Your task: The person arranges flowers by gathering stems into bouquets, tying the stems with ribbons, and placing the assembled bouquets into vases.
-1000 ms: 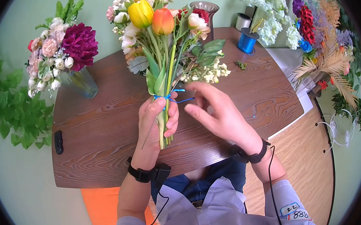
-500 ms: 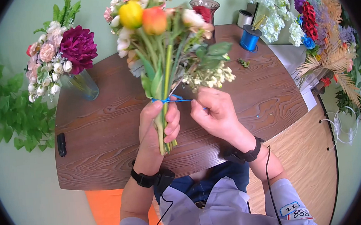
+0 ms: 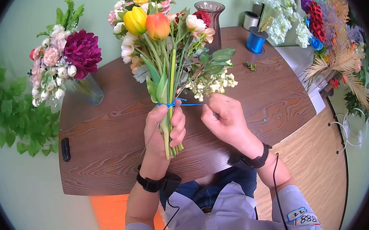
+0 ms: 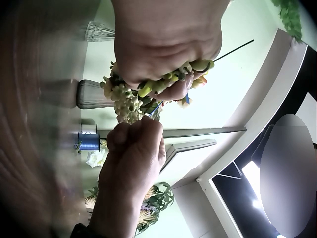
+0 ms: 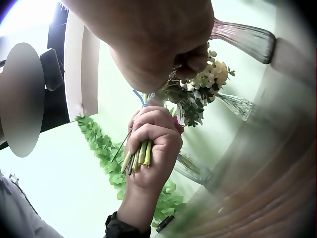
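My left hand [image 3: 158, 132] grips the stems [image 3: 167, 137] of a bouquet of artificial flowers, its thumb near the tie. A yellow tulip [image 3: 135, 21] and an orange tulip [image 3: 158, 26] stand out among white, pink and red blooms. Blue ribbon [image 3: 188, 104] circles the stems just above the thumb, and one length runs taut to the right. Curled fingers of my right hand [image 3: 225, 116] pinch that end, beside the bouquet's cream berries [image 3: 212, 85]. In the right wrist view the cut stem ends [image 5: 141, 156] poke out below the left fist.
A glass vase of flowers [image 3: 86, 89] stands at the table's left, with a black object [image 3: 65, 150] near the edge. Behind the bouquet is a tinted glass vase [image 3: 212, 23]. Blue [image 3: 255, 41] and white [image 3: 251, 20] ribbon spools sit at the back right, near more artificial flowers [image 3: 315, 29].
The right hand has closed on the ribbon's loose end and drawn it to the right, straightening it. The left hand keeps its hold on the stems; the bouquet has tilted slightly.
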{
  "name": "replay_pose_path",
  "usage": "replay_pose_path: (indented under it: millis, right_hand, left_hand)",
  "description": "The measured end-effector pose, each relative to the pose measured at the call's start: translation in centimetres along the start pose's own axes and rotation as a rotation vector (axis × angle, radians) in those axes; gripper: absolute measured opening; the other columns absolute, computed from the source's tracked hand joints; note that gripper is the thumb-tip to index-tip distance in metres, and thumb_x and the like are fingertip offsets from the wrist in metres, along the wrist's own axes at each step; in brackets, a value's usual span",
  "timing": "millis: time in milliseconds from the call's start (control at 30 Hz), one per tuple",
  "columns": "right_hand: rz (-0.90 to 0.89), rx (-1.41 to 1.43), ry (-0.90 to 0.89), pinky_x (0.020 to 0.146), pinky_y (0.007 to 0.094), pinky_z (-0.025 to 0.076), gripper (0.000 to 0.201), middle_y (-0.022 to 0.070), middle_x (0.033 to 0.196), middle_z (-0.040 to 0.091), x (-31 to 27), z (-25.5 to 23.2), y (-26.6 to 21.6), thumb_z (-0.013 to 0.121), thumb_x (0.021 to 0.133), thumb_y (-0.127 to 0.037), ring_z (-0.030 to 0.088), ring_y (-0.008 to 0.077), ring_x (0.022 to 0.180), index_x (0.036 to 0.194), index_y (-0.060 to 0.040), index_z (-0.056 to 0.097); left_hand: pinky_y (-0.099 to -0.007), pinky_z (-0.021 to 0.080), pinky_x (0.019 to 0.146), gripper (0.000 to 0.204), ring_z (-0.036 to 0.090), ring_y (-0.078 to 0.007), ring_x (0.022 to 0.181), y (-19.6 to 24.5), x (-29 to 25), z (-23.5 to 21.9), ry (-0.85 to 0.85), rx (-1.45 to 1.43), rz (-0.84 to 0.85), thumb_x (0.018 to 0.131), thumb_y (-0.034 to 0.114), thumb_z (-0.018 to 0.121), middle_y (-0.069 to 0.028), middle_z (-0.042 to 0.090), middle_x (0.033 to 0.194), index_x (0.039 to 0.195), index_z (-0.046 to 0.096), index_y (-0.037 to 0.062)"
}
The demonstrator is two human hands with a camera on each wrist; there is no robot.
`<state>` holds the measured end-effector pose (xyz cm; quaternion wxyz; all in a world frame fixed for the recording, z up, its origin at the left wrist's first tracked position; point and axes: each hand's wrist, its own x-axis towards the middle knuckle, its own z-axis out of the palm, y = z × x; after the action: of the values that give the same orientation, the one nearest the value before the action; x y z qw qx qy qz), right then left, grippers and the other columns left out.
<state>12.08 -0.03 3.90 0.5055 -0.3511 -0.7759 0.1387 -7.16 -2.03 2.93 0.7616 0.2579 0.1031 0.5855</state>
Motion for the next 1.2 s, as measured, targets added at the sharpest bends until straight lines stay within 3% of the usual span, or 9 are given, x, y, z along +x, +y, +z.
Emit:
replay_pose_path:
  millis: [1200]
  right_hand:
    - [0.085,0.048,-0.031,0.053,0.0427,0.040,0.028,0.0146,0.063,0.045,-1.4,0.8,0.3,0.063,0.085,-0.004,0.051,0.0349,0.057,0.067,-0.0004,0.043]
  left_hand:
    - [-0.0233,0.034,0.034,0.040,0.041,-0.0111,0.054,0.3,-0.1,-0.2,-0.112,-0.120,0.004,0.097,0.021,0.051,-0.0056,0.048,0.078,0.125,0.050,-0.0081]
